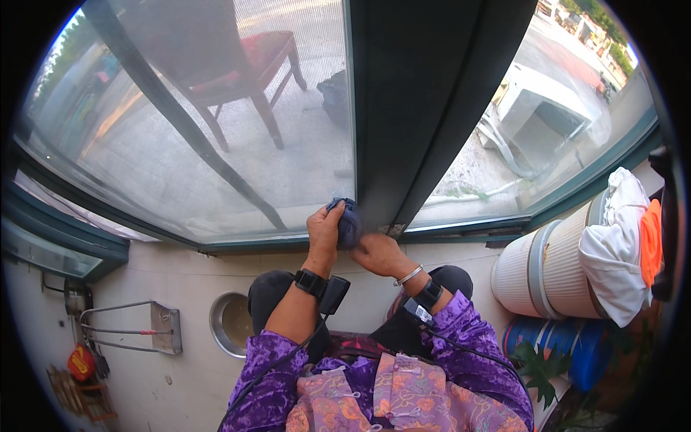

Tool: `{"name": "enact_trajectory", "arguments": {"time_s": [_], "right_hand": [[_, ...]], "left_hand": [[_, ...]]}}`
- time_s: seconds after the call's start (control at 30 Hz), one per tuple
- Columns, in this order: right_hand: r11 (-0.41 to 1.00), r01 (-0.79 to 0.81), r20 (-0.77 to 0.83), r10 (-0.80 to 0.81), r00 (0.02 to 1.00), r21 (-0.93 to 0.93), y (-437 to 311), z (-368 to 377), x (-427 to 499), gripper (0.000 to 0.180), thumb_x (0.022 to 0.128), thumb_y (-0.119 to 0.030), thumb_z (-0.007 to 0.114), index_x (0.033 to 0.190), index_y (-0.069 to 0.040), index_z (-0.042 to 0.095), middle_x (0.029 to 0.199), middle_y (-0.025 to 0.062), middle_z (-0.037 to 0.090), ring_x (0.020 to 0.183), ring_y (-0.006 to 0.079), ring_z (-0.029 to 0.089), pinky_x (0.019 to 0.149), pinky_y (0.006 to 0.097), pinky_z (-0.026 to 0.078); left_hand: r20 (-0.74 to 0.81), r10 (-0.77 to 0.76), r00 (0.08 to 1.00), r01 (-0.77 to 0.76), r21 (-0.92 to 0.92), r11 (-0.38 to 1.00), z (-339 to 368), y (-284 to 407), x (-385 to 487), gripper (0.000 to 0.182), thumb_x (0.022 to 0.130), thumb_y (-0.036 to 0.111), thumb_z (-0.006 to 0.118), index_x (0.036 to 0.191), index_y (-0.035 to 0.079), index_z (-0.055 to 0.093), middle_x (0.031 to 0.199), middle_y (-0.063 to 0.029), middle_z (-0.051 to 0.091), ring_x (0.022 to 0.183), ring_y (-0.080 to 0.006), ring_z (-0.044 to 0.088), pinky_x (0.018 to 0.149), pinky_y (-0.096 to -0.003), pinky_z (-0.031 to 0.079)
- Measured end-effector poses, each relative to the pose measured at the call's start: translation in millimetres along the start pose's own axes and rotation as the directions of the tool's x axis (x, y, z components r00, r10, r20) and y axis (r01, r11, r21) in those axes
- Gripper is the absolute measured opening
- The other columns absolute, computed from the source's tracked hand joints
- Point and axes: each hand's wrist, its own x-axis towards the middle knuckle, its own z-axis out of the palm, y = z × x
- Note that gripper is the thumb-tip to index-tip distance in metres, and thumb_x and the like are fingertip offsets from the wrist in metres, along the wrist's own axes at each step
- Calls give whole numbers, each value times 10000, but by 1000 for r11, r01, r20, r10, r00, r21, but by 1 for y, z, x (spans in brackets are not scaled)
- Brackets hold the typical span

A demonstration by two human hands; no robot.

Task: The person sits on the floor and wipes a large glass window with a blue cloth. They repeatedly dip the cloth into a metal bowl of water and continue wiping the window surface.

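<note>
A bunched blue-grey cloth (350, 224) is gripped in my left hand (323, 229), at the lower corner of a glass door pane (253, 200) beside a dark door frame (410, 108). My right hand (379, 252) is just right of the cloth, its fingers bent at the cloth's lower edge; whether they pinch it cannot be made out. Near the right fingers, a small metal fitting (397, 230) shows at the foot of the frame.
A metal basin (215, 324) holding murky liquid stands on the tiled floor, left of my knee. Farther left is a metal-framed dustpan (167, 329). On the right stand a ribbed white bin (564, 259) draped with white cloth (612, 254), a blue container (588, 351) and a leafy plant (540, 367).
</note>
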Motion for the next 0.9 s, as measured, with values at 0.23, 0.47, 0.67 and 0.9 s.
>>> {"name": "enact_trajectory", "arguments": {"time_s": [0.23,0.47,0.67,0.9], "right_hand": [[998,53,-9,-53,999,-23,-1,5,0,323,839,-357,632,860,-35,654,890,192,678,871,400,655,757,486,517],[998,50,-19,-50,999,29,-1,-1,2,293,859,-329,631,952,-51,642,900,132,669,878,357,652,755,458,511],[996,62,-30,-60,998,66,-3,5,8,284,866,-312,627,988,-56,639,891,120,667,863,342,655,744,446,512],[992,105,-31,-103,994,68,-5,7,13,291,864,-306,621,1008,-54,647,883,122,679,848,337,662,737,437,516]], "left_hand": [[-158,-140,978,154,81,985,-7,-4,0,147,936,157,663,916,14,694,819,4,665,699,-74,599,645,-235,491],[-62,161,985,-164,-56,985,-3,32,-7,170,934,146,677,909,-17,716,801,29,650,688,-48,567,647,-217,474],[-108,286,952,-287,10,958,-7,72,-10,175,928,143,688,822,9,725,739,58,608,663,-33,518,618,-200,429],[-97,372,923,-373,0,928,-5,130,-19,194,931,148,683,787,21,711,719,64,592,634,-32,508,606,-198,419]]}}
